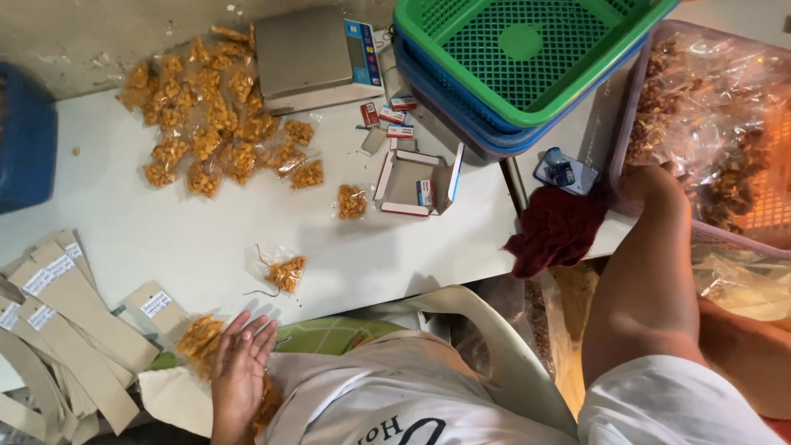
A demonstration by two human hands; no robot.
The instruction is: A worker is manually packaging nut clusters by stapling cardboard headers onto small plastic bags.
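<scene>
Head view: left hand point(240, 371) open, fingers spread beside snack bag point(199, 339); right hand hidden, seemingly inside pink crate point(630, 107), state unclear.

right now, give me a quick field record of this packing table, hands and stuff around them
left hand: open, palm up at the table edge, beside a snack bag
right hand: reaching into the clear bag of snacks, hand hidden
table: white, with a pile of filled snack bags, one loose bag
scale: at the far edge
baskets: green stacked on blue
paper headers: brown strips, near left
red cloth: over the table edge
</scene>
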